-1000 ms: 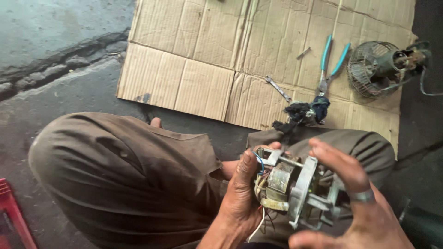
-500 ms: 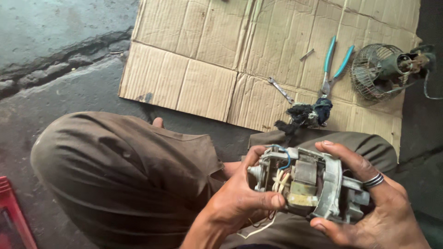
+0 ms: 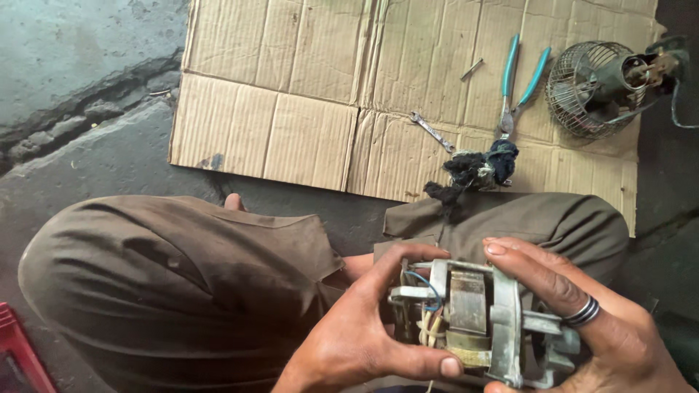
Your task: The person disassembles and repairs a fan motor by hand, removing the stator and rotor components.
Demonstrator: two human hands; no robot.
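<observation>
Both of my hands hold a small grey electric motor with bare metal brackets and blue and pale wires at its left end. My left hand wraps around the wired end, thumb under it and fingers over the top. My right hand, with a dark ring on one finger, cups the right end, fingers resting on the metal frame. The motor sits low in the view, above my lap in brown trousers.
Flattened cardboard lies on the dark ground ahead. On it are teal-handled pliers, a small wrench, a bolt, a dark rag and a wire fan cage with a motor. A red crate edge shows at bottom left.
The motor has been turned in my hands from a tilted, end-on pose to lying sideways. My right hand has shifted from over its top to cupping its right end.
</observation>
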